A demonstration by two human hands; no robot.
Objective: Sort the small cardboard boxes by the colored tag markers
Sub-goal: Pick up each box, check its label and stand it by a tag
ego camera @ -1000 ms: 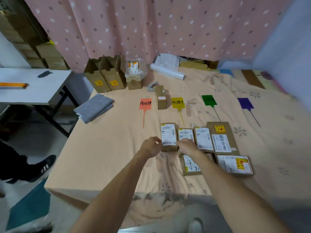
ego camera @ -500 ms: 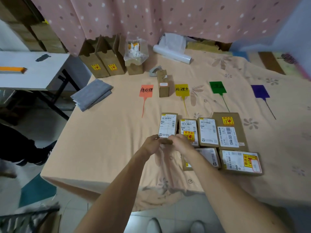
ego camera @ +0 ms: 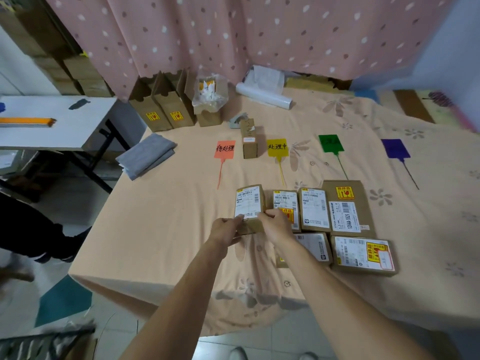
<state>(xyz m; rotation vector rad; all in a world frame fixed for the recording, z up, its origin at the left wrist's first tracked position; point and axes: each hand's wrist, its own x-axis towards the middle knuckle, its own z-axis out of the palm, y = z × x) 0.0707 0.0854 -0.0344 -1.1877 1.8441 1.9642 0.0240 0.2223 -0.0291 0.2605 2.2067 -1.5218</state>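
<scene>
Between your two hands, at the left end of the cluster, you had one box [ego camera: 249, 201] in a two-handed pinch. Your left hand [ego camera: 226, 229] gripped its near-left corner and your right hand [ego camera: 276, 224] its near-right corner, fingers curled onto the cardboard. It faced label-up, and its near end seemed raised a little off the cloth [ego camera: 161, 216]; whether the far end had left the cloth could not be told.

Just right of it, five more waited unsorted. The sticker box [ego camera: 284, 201] sat just beside it, partly under your right hand. Next came the white-label box [ego camera: 313, 209], then the big box [ego camera: 345, 206]. In the nearer row lay the half-hidden box [ego camera: 314, 246], partly behind your right wrist, and the corner box [ego camera: 363, 255]. None of them lay by a tag.

Farther out, the markers lay in a row, well apart: orange tag [ego camera: 225, 149], yellow tag [ego camera: 277, 147], green tag [ego camera: 330, 143], purple tag [ego camera: 394, 148]. Only the upright box [ego camera: 250, 145] stood there, between orange and yellow; which of the two it belonged to could not be told. Green and purple had nothing beside them.

By that layout you were near the start: at most one placed, one in your grip, five left. The label print was too small to judge which tag yours should go to.
</scene>
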